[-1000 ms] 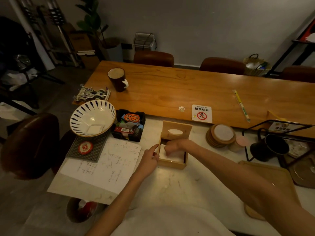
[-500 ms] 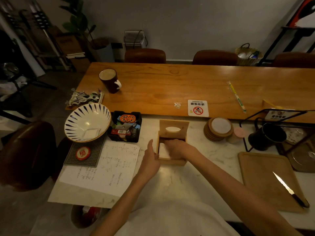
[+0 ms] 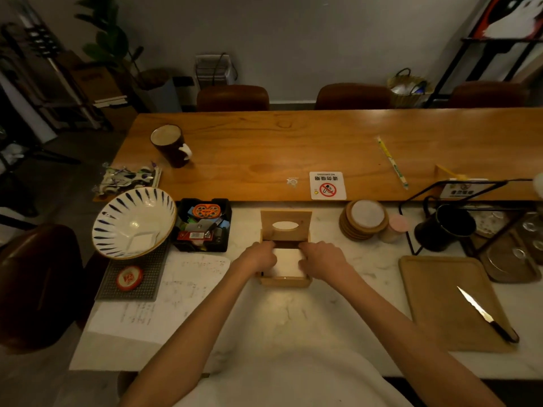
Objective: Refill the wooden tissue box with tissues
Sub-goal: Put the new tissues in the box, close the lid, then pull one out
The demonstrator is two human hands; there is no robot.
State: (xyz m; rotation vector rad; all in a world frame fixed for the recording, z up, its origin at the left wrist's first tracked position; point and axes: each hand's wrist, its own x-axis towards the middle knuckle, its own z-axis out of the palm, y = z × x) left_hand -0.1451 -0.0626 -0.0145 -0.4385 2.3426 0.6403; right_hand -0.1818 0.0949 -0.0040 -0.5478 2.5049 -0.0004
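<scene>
Two bare hands meet over the open light-wood tissue box [image 3: 284,281], which sits on the white marble counter [image 3: 293,318] right at the middle of the view. The left hand [image 3: 258,257] lies over the box's left wall and the right hand [image 3: 321,260] over its right wall, fingers of both curled down at the edges of the white stack of tissues [image 3: 286,262] that fills the inside of the box. Both hands press or pinch at the stack's sides — whether the fingers actually close on the tissues I cannot tell, since their tips are hidden. The box's wooden lid with an oval slot [image 3: 285,226] stands tilted up at the far end, apart from both hands.

Left of the box lies a white sheet of paper with handwriting [image 3: 164,292], and beyond it a black tray of small colourful items [image 3: 202,224] and a white bowl with dark blue stripes [image 3: 133,222]. To the right sit a stack of round wooden coasters [image 3: 364,220], a black mug [image 3: 445,227] under a black wire rack, and a wooden cutting board [image 3: 449,304] with a dark-handled knife [image 3: 486,314] lying on it — well apart from the hands. On the long wooden table [image 3: 293,148] behind stands a dark brown mug [image 3: 172,146].
</scene>
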